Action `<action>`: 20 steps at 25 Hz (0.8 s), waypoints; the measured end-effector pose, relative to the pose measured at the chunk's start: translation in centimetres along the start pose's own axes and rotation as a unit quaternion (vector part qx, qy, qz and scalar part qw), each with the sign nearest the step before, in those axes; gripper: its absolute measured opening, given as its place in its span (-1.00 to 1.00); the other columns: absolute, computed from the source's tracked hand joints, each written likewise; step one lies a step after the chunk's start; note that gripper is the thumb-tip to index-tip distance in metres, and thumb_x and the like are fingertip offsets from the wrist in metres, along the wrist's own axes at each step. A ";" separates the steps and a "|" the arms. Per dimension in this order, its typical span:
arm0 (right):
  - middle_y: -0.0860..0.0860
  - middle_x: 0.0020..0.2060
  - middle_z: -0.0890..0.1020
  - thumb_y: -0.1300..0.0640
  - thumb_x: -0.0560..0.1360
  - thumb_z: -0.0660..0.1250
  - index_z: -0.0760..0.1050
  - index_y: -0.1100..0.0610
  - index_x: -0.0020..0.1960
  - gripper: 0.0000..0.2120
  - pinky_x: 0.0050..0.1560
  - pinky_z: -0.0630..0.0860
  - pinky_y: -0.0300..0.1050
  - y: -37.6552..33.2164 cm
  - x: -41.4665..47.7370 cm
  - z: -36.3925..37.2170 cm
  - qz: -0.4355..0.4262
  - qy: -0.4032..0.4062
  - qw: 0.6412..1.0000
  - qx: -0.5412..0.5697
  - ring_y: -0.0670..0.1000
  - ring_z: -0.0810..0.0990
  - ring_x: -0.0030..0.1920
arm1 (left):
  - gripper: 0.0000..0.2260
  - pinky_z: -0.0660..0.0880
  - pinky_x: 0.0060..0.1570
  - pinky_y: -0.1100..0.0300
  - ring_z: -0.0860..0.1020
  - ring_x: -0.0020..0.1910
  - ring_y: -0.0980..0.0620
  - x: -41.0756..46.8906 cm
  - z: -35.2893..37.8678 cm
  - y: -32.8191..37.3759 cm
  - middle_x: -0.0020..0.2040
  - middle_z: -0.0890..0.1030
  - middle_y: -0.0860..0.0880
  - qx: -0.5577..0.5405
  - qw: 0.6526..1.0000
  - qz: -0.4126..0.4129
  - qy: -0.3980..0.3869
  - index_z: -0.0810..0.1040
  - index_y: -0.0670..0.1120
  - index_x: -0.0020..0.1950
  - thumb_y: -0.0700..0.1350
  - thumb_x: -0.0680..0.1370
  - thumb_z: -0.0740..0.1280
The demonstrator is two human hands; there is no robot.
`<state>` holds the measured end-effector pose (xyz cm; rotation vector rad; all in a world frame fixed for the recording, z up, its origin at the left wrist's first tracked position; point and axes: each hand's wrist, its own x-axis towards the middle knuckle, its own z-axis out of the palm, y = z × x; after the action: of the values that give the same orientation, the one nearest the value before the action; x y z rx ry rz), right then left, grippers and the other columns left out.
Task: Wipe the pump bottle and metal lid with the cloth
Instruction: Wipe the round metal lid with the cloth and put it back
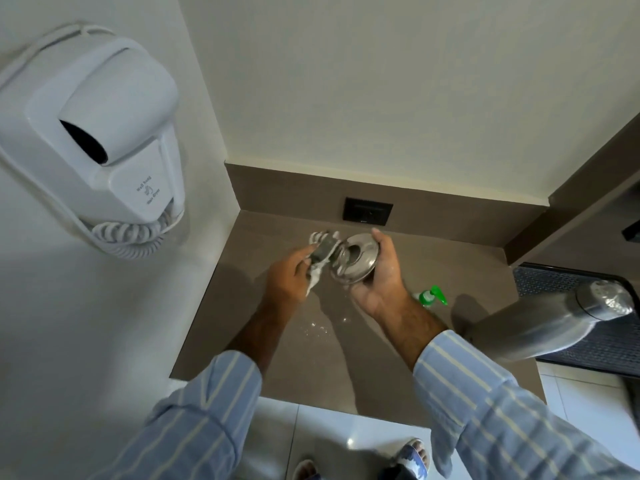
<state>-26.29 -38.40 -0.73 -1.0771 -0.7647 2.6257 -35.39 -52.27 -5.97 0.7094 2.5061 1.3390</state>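
A round metal lid [355,259] is held tilted above the brown counter [467,268], gripped at its right rim by my right hand [379,280]. My left hand [289,277] is closed on a grey and white cloth [322,252], which presses against the lid's left edge. The pump bottle [431,296], with a green pump head, stands on the counter just right of my right wrist, partly hidden by it.
A white wall-mounted hair dryer [100,140] with coiled cord hangs at the left. A black socket plate [367,211] sits on the back splash. A steel bin body [547,323] and a black mat [588,341] lie at the right. Water drops [317,329] spot the counter.
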 end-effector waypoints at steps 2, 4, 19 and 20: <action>0.17 0.08 0.67 -0.26 0.55 0.31 0.60 0.21 0.23 -0.45 0.48 0.42 0.21 -2.0 0.7 -0.9 -0.014 0.016 0.999 0.026 0.16 0.63 0.12 | -0.70 0.54 0.07 0.09 0.66 0.10 -0.21 -1.8 0.6 -4.1 0.15 0.70 -0.25 0.040 0.996 -0.063 0.046 0.62 -0.18 0.31 -0.32 0.63 0.24; 0.20 0.31 0.61 -0.27 0.55 0.31 0.53 0.22 0.41 -0.34 0.48 0.39 0.32 -4.1 1.0 -1.6 -0.031 0.006 0.999 0.037 0.21 0.56 0.34 | -0.68 0.52 0.21 -0.02 0.62 0.21 -0.24 -4.9 1.8 -8.0 0.23 0.66 -0.24 0.108 0.988 -0.105 0.042 0.58 -0.17 0.35 -0.33 0.62 0.27; 0.28 0.42 0.58 -0.18 0.61 0.28 0.46 0.18 0.51 -0.39 0.36 0.50 0.38 -8.0 -0.7 -6.8 -0.060 -0.061 0.992 0.088 0.31 0.54 0.44 | -0.51 0.27 0.46 -0.02 0.35 0.51 -0.11 3.1 15.0 -7.6 0.50 0.46 -0.04 0.213 0.934 0.206 -0.199 0.54 -0.03 0.42 -0.40 0.54 0.29; 0.28 0.43 0.57 -0.18 0.61 0.28 0.44 0.18 0.52 -0.38 0.36 0.51 0.37 -7.8 -0.9 -6.6 -0.058 -0.064 0.992 0.089 0.31 0.53 0.45 | -0.52 0.28 0.46 -0.02 0.37 0.51 -0.10 2.5 15.0 -7.9 0.49 0.48 -0.03 0.209 0.929 0.225 -0.208 0.55 -0.02 0.41 -0.39 0.55 0.29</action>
<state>-21.11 -29.60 -0.03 -0.7989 -0.5857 2.6238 -34.03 -43.90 -20.80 1.5512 2.3595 0.6358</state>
